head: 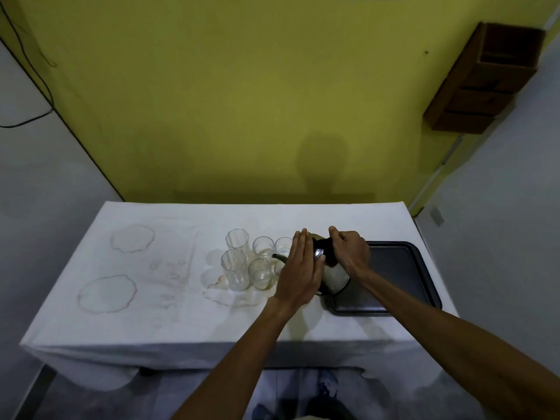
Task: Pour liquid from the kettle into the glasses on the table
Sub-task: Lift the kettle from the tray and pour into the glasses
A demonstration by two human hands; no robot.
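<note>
While the white-clothed counter [181, 313] fills the lower middle of our view, its cloth carries brown ring stains toward nine o'clock. A dark baking tray [397, 268] lies at three o'clock. Our steel kettle [333, 275] is tipped toward nine o'clock, its base over the tray's left edge, its thin spout [278, 257] reaching among the glasses. Our right hand [350, 253] is clamped around the kettle's black handle [325, 250]; our left hand [303, 268] lies flat, fingers together, against the kettle's near side. The glasses cluster just left of the kettle: two tall glasses [235, 269] at the cluster's nine o'clock, and short tumblers [263, 248] beside them.
</note>
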